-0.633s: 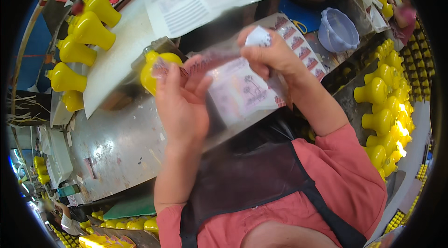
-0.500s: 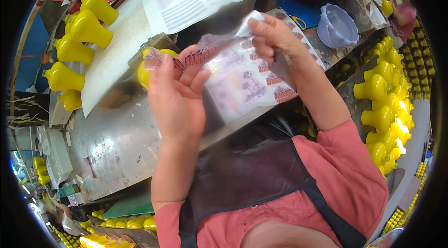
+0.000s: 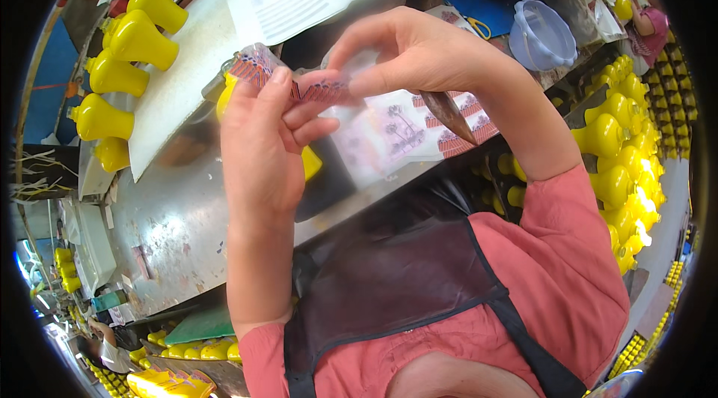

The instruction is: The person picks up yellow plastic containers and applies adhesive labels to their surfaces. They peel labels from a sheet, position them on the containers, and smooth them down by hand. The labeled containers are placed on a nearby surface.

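head view, from the left: yellow vases (image 3: 146, 40) stand bunched along the white board (image 3: 176, 91), whose slanting edge runs down onto the metal table (image 3: 172, 211). scraps lie about there, but i have room outside my left forearm. my left hand (image 3: 265, 140) pinches the strip (image 3: 254, 65), a see-through printed film, between thumb and fingers, raised above the table. a half-hidden vase (image 3: 311, 164) shows behind that hand. the printed sheet (image 3: 400, 129) lies close to the table's near edge, just ahead of my apron (image 3: 400, 271). my right hand (image 3: 426, 50) has swung in leftward, and the white scrap it held is out of sight; its thumb and forefinger arch at the strip's right end. that, i judge, puts the strip within both hands' reach. blur hides whether those fingertips grip it, so i cannot tell. a pointed brown tool (image 3: 449, 115) juts below that hand, over the sheet. past my right wrist sit scissors (image 3: 487, 34) and a bucket (image 3: 544, 54); more vases (image 3: 606, 132) crowd my right forearm, leaving less room that side.
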Tool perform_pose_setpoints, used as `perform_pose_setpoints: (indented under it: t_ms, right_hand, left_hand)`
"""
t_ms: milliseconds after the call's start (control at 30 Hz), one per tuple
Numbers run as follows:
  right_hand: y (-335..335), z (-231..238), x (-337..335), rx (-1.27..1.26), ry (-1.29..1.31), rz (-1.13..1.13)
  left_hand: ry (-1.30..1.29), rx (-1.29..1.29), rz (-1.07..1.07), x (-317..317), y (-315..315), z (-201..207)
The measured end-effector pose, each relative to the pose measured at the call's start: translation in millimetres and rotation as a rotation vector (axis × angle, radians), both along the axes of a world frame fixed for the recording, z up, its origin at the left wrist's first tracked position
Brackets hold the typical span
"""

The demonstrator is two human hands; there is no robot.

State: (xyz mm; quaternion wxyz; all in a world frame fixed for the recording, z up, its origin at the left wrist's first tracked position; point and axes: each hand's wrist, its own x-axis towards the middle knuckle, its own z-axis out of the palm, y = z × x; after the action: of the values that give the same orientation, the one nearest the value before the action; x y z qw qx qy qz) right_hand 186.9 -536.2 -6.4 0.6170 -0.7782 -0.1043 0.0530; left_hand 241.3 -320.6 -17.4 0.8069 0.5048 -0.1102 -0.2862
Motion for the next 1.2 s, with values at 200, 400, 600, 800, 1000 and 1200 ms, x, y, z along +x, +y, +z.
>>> perform_pose_setpoints:
  t_ms: [200,400,600,800,1000,1200]
  right_hand:
    - [-10,-5,6,0.067,0.366,0.100]
    - [-29,-1,14,0.068,0.368,0.040]
    - [-68,6,29,-0.142,0.286,-0.095]
    - [-161,45,45,-0.237,0.421,-0.371]
    - [-304,65,56,-0.326,0.238,-0.819]
    - [-402,27,59,-0.568,0.471,-1.055]
  left_hand:
    - [0.045,-0.038,0.013,-1,6,-4]
    - [0.010,-0.016,0.100,8,-3,-14]
    - [-0.031,0.090,0.126,21,-12,-25]
    - [-0.524,0.381,0.310,20,12,-45]
    - [-0.841,0.902,0.508,8,53,-85]
    - [-0.526,0.828,0.306,-27,67,-118]
